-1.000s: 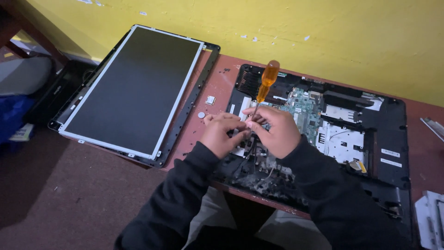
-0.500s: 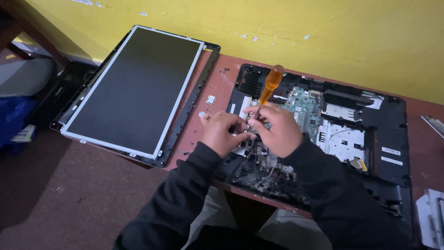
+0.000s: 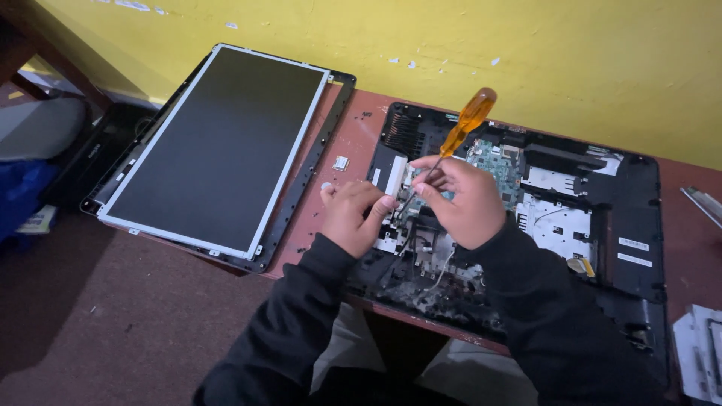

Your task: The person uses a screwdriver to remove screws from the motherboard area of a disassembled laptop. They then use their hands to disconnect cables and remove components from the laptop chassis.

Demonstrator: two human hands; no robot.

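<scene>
Your hands sit in almost the same spot as a moment ago, over the left middle of the open laptop base [image 3: 571, 218]. The screwdriver [image 3: 460, 135] with the orange handle leans a bit more to the right now, and its tip stays down among the parts. So you are still busy at the same little spot, and nothing has come loose that can be seen.

Your right hand [image 3: 462, 201] is curled around the thin metal shaft of the screwdriver, fingers pinching it low down. The orange handle sticks up above that hand, toward the yellow wall [image 3: 526, 53].

Your left hand [image 3: 352, 214] is just beside it, fingers bent and pressed on a small white part [image 3: 395, 174] at the edge of the base. The two hands are close but not touching.

The green board [image 3: 492, 158] shows just behind your right hand. The flat screen panel [image 3: 218, 143] lies well apart, on the left side of the desk [image 3: 342, 135].
</scene>
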